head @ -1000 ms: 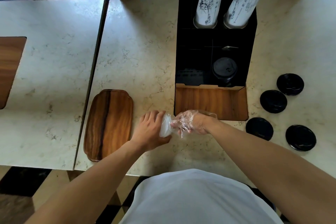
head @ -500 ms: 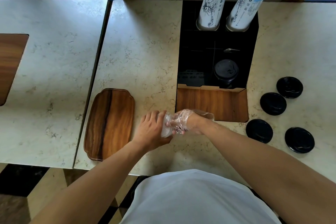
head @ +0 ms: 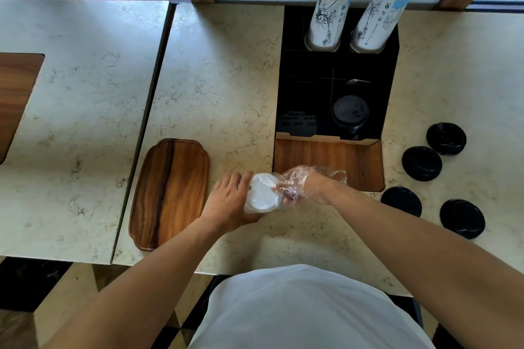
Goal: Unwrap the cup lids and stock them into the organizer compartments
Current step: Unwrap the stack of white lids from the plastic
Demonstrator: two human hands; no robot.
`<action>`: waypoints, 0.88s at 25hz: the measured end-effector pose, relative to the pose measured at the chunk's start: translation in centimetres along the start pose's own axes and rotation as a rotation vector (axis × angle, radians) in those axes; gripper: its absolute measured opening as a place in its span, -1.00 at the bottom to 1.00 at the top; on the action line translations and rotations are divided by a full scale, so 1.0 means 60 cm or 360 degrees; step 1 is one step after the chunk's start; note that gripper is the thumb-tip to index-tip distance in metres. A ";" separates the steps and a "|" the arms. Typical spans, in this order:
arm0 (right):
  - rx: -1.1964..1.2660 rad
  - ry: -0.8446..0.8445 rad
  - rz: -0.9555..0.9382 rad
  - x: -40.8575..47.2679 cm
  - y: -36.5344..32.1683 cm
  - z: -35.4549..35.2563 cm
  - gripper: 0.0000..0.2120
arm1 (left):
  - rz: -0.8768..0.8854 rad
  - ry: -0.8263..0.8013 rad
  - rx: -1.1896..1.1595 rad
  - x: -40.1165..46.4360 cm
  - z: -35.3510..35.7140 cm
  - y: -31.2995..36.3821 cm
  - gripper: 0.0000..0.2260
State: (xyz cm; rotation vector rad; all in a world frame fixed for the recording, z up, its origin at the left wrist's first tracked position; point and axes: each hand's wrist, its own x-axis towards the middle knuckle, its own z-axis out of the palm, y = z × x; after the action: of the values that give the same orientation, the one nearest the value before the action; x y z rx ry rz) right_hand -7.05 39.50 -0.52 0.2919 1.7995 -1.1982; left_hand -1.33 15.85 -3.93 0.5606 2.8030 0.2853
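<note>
A stack of white cup lids (head: 261, 193) in clear plastic wrap sits above the counter's near edge. My left hand (head: 229, 201) grips the stack from the left. My right hand (head: 306, 185) is inside the loose clear wrap (head: 320, 173) and pinches it at the stack's right side. Behind stands the black organizer (head: 300, 99), with one stack of black lids (head: 350, 112) in a near compartment and a wooden front section (head: 326, 159). Several loose black lids (head: 421, 163) lie on the counter to the right.
Two stacks of printed paper cups (head: 329, 17) stand in the organizer's far compartments. A wooden tray (head: 170, 193) lies left of my hands. A small spoon-like item (head: 357, 81) rests in a middle compartment. Another wooden surface (head: 14, 99) is at far left.
The white lid stack has turned so its round top faces up and shows more fully. My right hand has pulled the wrap slightly rightward; both hands stay in the same spot.
</note>
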 end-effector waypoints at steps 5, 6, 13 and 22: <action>-0.0135 -0.0117 -0.0181 -0.019 0.016 -0.020 -0.65 | 0.0002 -0.0050 0.0012 -0.008 0.009 -0.004 -0.07; -0.0153 -0.0140 -0.0177 -0.020 0.020 -0.026 -0.65 | -0.0003 -0.0063 0.0009 -0.009 0.011 -0.003 -0.08; -0.0029 -0.0232 -0.0019 -0.030 0.013 -0.060 -0.58 | 0.0028 0.0021 0.0011 -0.018 0.017 0.004 -0.18; -0.0151 -0.0015 0.0046 -0.055 0.060 -0.124 -0.66 | -0.0154 -0.0097 0.0076 -0.066 0.018 -0.037 -0.32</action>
State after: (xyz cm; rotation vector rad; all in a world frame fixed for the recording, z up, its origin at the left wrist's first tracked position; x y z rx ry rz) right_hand -7.15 48.31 0.68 0.2566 1.8316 -1.0889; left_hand 1.73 12.39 -4.64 0.4344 2.7739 0.1786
